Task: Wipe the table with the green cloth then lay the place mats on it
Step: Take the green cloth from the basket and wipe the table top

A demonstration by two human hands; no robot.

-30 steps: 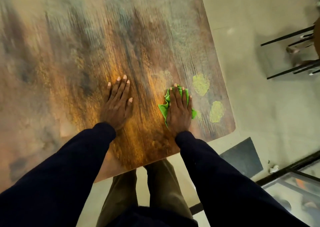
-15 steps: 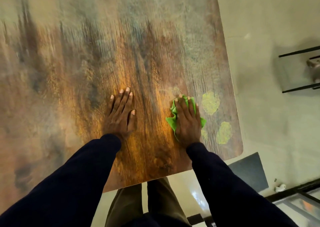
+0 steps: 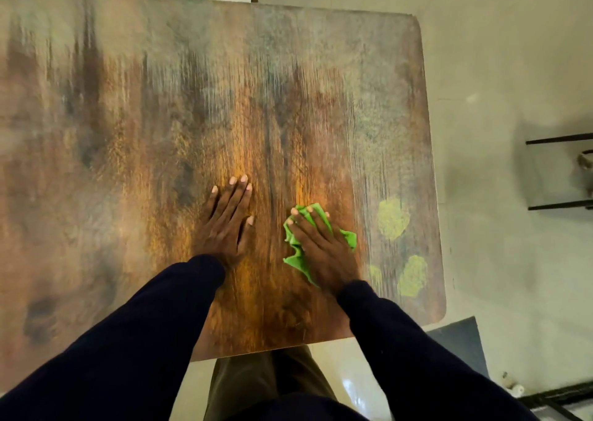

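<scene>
The right hand [image 3: 316, 244] presses the green cloth [image 3: 298, 258] flat against the table [image 3: 160, 116], fingers straight — lower centre of the frame. Just left of it, the left hand [image 3: 226, 220] lies spread, palm down (holding nothing). Yellowish patches [image 3: 393, 218] mark the lower-right corner.

The right hand [image 3: 321, 247] hides most of the green cloth [image 3: 296, 259]. The table [image 3: 128, 116] runs off the left edge; a white floor object [image 3: 516, 389] is unidentifiably small.
</scene>
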